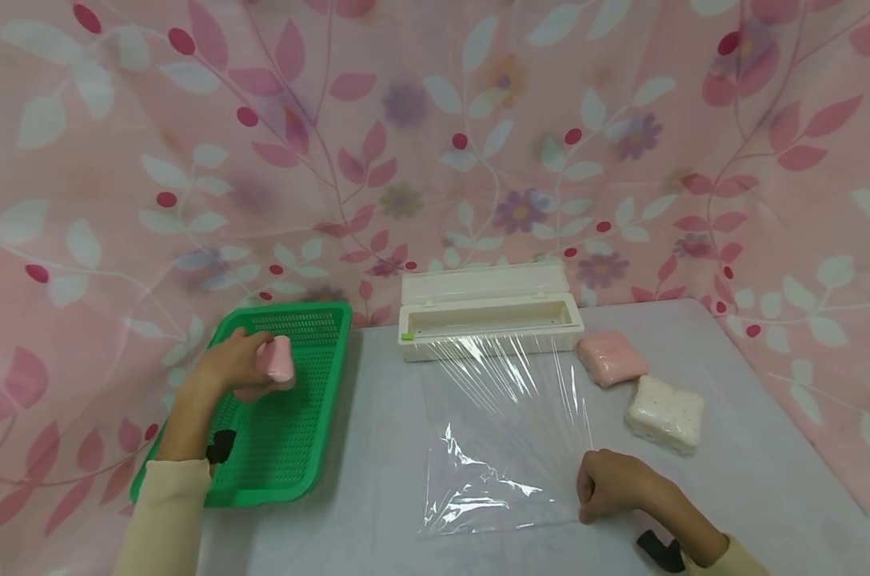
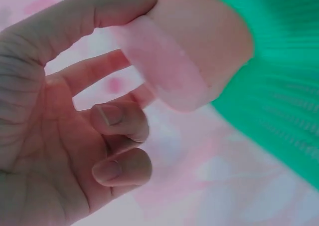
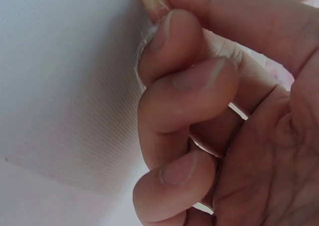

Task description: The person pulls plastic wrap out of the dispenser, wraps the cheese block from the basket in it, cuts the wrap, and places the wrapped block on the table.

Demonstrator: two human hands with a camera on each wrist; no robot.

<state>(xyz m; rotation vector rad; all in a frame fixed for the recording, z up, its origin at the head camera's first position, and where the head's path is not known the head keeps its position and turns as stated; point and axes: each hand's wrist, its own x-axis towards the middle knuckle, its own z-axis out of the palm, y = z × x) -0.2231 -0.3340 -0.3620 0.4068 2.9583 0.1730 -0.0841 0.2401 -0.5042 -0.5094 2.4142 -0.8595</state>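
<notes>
In the head view my left hand (image 1: 239, 362) pinches a pink soap bar (image 1: 281, 362) above the green basket (image 1: 337, 384). The left wrist view shows the thumb on one side of this smooth, rounded bar (image 2: 167, 66), with the two lower fingers curled free of it. My right hand (image 1: 611, 484) pinches the near right corner of a clear sheet of plastic wrap (image 1: 492, 464). The sheet runs from the white wrap dispenser (image 1: 492, 350) and lies stretched across the table, creased near the box. In the right wrist view, a bit of film shows at the curled fingertips (image 3: 172, 34).
Right of the sheet, a pink block (image 1: 611, 358) in clear film sits beside a white speckled block (image 1: 667, 414), also wrapped. The dispenser's lid (image 1: 485, 284) stands raised at the back. A flowered pink cloth (image 1: 435, 160) hangs behind the white table (image 1: 377, 448).
</notes>
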